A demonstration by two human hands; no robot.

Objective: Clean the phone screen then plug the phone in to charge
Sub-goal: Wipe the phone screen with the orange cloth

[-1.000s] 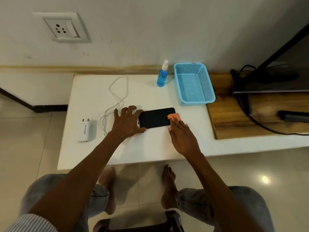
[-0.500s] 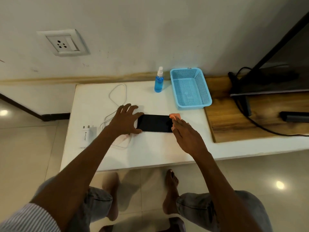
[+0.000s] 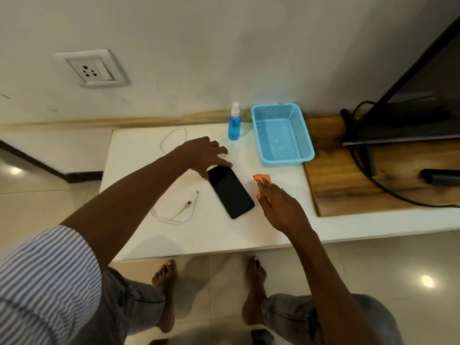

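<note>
Lying screen-up, angled, on white counter (image 3: 149, 235): black phone (image 3: 230, 191). Far end touched by left hand (image 3: 202, 153), grip spread, fingers straight. Orange cloth (image 3: 261, 178) pinched under right hand (image 3: 281, 207) fingertips, just right of phone, apart from it. White cable (image 3: 174, 215) loose left of phone. Blue spray bottle (image 3: 234, 125), blue basket (image 3: 282, 135) behind. Wall socket (image 3: 93, 68) above.

Black phone (image 3: 230, 191), orange cloth (image 3: 261, 177), blue basket (image 3: 307, 135)

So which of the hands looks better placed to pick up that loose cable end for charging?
Probably the left hand: the cable end lies on its side of the phone, and it holds nothing. The right hand has the orange cloth.
</note>
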